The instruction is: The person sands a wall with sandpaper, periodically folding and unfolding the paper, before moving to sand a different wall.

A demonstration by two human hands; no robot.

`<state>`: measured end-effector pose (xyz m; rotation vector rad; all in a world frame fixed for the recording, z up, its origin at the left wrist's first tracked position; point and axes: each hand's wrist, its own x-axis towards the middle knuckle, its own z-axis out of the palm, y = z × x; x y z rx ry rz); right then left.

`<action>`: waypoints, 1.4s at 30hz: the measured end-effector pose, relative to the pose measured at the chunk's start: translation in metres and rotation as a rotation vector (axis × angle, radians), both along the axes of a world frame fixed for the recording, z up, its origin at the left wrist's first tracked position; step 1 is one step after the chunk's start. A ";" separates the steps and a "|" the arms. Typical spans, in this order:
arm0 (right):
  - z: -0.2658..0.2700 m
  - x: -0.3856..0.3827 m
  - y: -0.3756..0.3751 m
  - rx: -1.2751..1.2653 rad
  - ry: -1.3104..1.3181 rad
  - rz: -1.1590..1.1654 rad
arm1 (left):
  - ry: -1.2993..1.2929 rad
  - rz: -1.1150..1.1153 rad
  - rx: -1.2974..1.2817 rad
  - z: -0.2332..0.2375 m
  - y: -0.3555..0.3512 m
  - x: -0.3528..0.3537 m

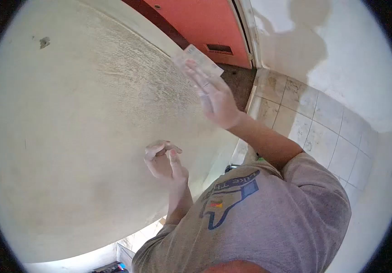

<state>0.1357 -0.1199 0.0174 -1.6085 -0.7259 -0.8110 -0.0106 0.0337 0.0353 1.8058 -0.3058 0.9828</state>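
Note:
My right hand (216, 100) is raised, with its fingers against a thin, pale rectangular sheet (205, 61) at the upper edge of the smooth, off-white wall (68, 136). Part of the sheet lies under the fingers. The wall beside this hand has a rough, streaky patch. Lower down, my left hand (165, 159) is loosely curled in front of the wall, with no object visible in it. Both hands look whitish, as if dusty. Whether the left fingers touch the wall, I cannot tell.
A red door (200, 22) with a small dark slot stands at the top. Pale floor tiles (314, 123) and a white wall (355, 59) bearing a shadow are on the right. My grey shirt (273, 214) fills the lower right. Dark items (112, 267) lie at the bottom.

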 end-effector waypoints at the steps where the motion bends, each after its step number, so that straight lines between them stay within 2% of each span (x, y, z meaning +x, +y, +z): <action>1: 0.002 0.000 0.007 0.003 -0.037 0.006 | 0.020 0.012 -0.015 -0.001 -0.001 -0.001; 2: -0.012 0.007 0.015 -0.042 -0.061 -0.011 | 0.041 0.025 -0.032 -0.003 -0.002 -0.001; 4: -0.071 0.023 0.040 -0.132 -0.108 -0.044 | 0.069 0.036 -0.053 -0.006 -0.003 -0.003; 6: -0.139 0.025 0.032 -0.138 0.014 -0.007 | 0.079 0.038 -0.070 -0.010 -0.007 -0.005; 8: -0.207 0.022 0.017 -0.139 0.322 0.033 | 0.132 0.078 -0.058 -0.017 -0.008 -0.005; 10: -0.259 0.034 -0.016 -0.763 1.031 0.119 | 0.226 0.084 -0.037 -0.028 -0.008 -0.011; 12: -0.275 0.018 -0.049 -0.458 0.804 0.041 | 0.338 0.036 -0.001 -0.038 -0.006 -0.007; 15: -0.237 0.016 -0.079 -0.196 0.979 0.188 | 0.556 -0.055 0.170 -0.042 -0.006 0.006; 18: -0.165 0.002 -0.087 0.552 1.345 0.655 | 1.044 -0.205 -0.177 -0.066 -0.001 0.034; 21: -0.124 -0.005 -0.083 0.434 1.195 0.594 | 1.163 -0.423 -0.355 -0.057 -0.030 0.056; 24: -0.086 -0.008 -0.083 0.021 0.693 0.408 | 1.016 -0.495 -0.430 -0.046 -0.058 0.063; 27: -0.080 -0.004 -0.079 0.009 0.457 0.314 | 1.007 -0.538 -0.673 -0.025 -0.072 0.059; 30: -0.059 -0.005 -0.083 -0.078 0.484 0.386 | 1.042 -0.536 -0.377 -0.024 -0.065 0.055; 33: -0.066 -0.003 -0.070 -0.097 0.332 0.342 | 0.598 -0.153 0.209 -0.022 -0.071 0.050; 34: -0.061 -0.006 -0.067 -0.071 0.383 0.389 | 0.889 -0.072 0.137 -0.010 -0.071 0.041; 37: -0.054 -0.010 -0.062 -0.200 0.369 0.358 | 0.699 0.114 0.421 -0.011 -0.071 0.036; 38: -0.050 -0.012 -0.061 -0.260 0.451 0.356 | 0.680 0.120 0.394 -0.010 -0.069 0.039; 40: -0.036 -0.014 -0.057 -0.117 0.461 0.400 | 0.657 0.137 0.335 0.002 -0.073 0.036; 41: -0.025 -0.015 -0.056 -0.044 0.465 0.424 | 0.700 0.051 0.191 0.017 -0.074 0.034; 42: -0.010 -0.015 -0.060 0.045 0.523 0.602 | 0.738 -0.035 0.047 0.036 -0.074 0.030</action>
